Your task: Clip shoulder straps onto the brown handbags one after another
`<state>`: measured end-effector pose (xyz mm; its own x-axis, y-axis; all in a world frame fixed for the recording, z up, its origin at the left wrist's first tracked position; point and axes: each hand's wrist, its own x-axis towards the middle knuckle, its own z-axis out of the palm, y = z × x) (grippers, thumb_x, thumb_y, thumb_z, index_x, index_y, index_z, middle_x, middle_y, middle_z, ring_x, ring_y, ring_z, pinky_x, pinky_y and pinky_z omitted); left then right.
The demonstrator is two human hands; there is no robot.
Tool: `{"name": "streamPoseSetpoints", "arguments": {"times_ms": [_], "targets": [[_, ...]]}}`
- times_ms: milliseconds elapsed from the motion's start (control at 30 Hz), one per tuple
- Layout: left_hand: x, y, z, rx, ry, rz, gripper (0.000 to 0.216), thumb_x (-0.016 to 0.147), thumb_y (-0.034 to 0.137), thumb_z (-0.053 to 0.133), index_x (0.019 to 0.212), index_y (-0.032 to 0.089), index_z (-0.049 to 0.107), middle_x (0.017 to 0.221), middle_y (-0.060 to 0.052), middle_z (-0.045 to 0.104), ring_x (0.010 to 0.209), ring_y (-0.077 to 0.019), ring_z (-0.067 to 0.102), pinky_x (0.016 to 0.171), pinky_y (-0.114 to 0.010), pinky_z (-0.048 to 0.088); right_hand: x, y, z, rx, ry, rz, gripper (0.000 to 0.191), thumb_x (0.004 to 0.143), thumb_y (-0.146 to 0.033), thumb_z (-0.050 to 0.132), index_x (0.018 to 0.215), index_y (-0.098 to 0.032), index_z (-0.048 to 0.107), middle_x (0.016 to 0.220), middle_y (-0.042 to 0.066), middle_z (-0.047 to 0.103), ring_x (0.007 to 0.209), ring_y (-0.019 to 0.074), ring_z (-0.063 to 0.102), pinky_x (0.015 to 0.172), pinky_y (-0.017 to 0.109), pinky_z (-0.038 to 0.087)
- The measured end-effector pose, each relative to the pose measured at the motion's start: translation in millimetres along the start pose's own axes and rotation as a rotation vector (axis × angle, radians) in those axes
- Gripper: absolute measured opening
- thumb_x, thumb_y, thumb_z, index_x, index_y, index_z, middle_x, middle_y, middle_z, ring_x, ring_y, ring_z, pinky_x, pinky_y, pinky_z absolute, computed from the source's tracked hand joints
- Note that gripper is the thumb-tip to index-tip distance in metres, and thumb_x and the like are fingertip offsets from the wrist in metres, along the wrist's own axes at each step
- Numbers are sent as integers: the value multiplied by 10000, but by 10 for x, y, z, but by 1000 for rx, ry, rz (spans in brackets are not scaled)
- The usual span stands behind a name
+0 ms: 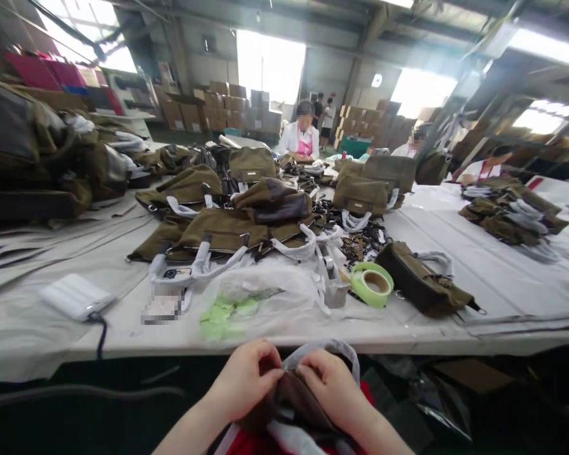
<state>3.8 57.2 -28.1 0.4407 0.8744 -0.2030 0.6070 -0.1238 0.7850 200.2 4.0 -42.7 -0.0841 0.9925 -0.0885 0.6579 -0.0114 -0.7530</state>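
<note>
An olive-brown handbag (296,401) rests low in front of me, below the table's front edge. Its handles are wrapped in pale covering, and one wrapped handle (353,357) arches up behind my fingers. My left hand (251,379) pinches the bag's upper edge between thumb and fingers. Close beside it, my right hand (329,382) pinches the same edge from the other side. Whatever small part lies between the fingertips is hidden. The lower part of the bag is blurred and partly covered by my forearms.
The white table (133,341) carries piled olive bags (218,230), a green tape roll (371,284), a tape dispenser (332,284), a plastic bag with green scraps (227,313), and a white box with a cable (76,297). A single bag (427,284) lies right. Co-workers (303,136) sit opposite.
</note>
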Motion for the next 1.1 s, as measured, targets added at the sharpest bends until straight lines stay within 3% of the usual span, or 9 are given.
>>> {"name": "streamPoseSetpoints", "arguments": {"times_ms": [200,367,533,667,767,867,1000,1100], "targets": [[-58,-68,-39,91,-59,-34,165,789,282,561,694,183,654,688,-10,670,656,-157,583,618,-262,393,12,-91,17,13,-26,-43,191,874,-195,543,766,-199,701,784,15,714,769,174,626,703,270,413],[-126,-84,-142,97,-164,54,145,794,293,569,798,195,677,812,-20,706,736,-169,623,653,-255,436,5,-87,59,-28,-32,-72,194,875,-207,556,743,-201,697,758,3,703,734,155,613,667,258,399],[-153,-41,-214,155,-221,209,172,796,198,547,760,209,715,838,-24,702,774,-165,628,727,-252,456,-34,-103,32,-35,-91,-116,206,878,-214,559,738,-198,709,752,16,705,721,163,610,664,275,414],[-136,-35,-202,238,-199,273,178,824,169,529,770,192,696,838,-46,695,807,-185,621,761,-278,455,-49,-98,-31,-25,-118,-148,187,884,-217,569,772,-194,717,793,34,708,758,176,617,708,296,445],[-123,-38,-193,235,-141,274,165,852,162,504,803,179,661,866,-59,682,824,-190,612,778,-295,461,-28,-109,-52,30,-71,-175,152,867,-211,601,952,-189,725,946,60,707,873,189,627,803,316,468],[-138,-4,-213,164,-62,328,167,888,180,470,824,181,624,888,-61,666,855,-188,604,810,-304,469,-30,-149,17,258,-124,-138,276,878,-252,600,1135,-186,677,1091,82,689,921,182,636,824,313,484],[-175,47,-242,89,-23,385,197,930,264,451,822,189,599,890,-52,654,852,-184,601,810,-304,477,-102,-184,247,861,-327,26,299,924,-413,552,1003,-156,681,844,40,713,721,130,630,661,241,474],[-123,26,-227,98,-76,384,194,923,312,479,808,206,594,886,-41,658,826,-182,609,792,-296,487,-128,-165,396,1102,-378,57,317,894,-459,596,930,-153,672,751,4,689,540,68,497,511,194,366]]}}
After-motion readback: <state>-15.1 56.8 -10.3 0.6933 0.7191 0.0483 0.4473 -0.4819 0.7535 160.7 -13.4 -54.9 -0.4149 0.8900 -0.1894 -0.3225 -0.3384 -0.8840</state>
